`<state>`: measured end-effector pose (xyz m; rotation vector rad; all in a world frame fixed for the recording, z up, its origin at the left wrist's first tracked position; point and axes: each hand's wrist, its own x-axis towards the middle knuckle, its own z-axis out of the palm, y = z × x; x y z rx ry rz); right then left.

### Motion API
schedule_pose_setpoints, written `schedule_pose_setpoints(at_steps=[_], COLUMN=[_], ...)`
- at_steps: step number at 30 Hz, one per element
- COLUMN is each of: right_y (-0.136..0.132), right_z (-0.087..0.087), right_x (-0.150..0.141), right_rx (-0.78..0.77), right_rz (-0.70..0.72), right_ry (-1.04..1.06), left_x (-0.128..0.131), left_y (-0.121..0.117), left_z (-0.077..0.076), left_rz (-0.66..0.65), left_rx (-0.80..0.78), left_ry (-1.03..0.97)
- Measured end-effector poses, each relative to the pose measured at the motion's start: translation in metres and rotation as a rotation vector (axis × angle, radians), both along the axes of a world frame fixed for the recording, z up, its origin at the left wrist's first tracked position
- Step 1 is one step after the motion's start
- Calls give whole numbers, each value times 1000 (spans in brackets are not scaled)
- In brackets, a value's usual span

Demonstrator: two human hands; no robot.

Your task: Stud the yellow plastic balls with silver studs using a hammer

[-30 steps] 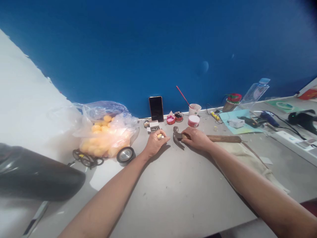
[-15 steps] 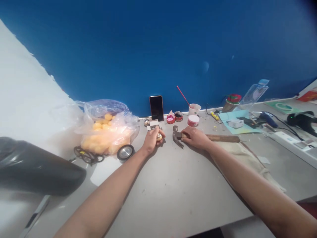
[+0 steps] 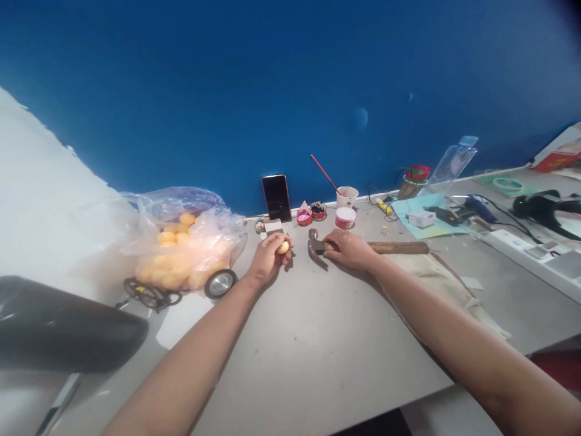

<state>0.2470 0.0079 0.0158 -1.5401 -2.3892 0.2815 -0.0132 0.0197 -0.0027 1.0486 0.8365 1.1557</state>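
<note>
My left hand (image 3: 269,257) is closed around a small yellow ball (image 3: 283,247), held just above the grey table between thumb and fingers. My right hand (image 3: 352,249) rests on a claw hammer (image 3: 399,247), its fingers wrapped round the wooden handle close to the metal head. The hammer lies sideways, with its head pointing left toward the ball and a short gap between them. Just behind my left hand is a small white card or box (image 3: 274,226), partly covered by the fingers. A small round metallic piece (image 3: 259,226) sits beside it.
A clear plastic bag (image 3: 184,242) of yellow balls stands left, near a black-rimmed round item (image 3: 221,283). A phone (image 3: 276,198) leans on the blue wall. Red tubs (image 3: 304,217) and a paper cup (image 3: 347,197) stand behind the hammer; a power strip (image 3: 535,257) lies right.
My left hand has turned the ball: shiny metallic spots showed earlier, while a plain yellow side shows now. My right hand keeps its hold on the hammer. The view has shifted slightly.
</note>
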Motion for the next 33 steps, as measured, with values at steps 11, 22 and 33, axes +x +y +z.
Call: schedule_pose_setpoints(at_steps=[11,22,33], right_y=[-3,-1,-1], right_z=[4,-2,-6], right_x=[-1,0,-3], right_rx=[-12,6,25], right_rz=[-21,-28,-78], right_ry=[-11,15,55], left_x=[1,12,10], left_y=[1,-6,-5], left_z=[2,-3,-2], left_rz=[6,188,72], left_rx=[-104,29,6], left_ry=[-140,131,12])
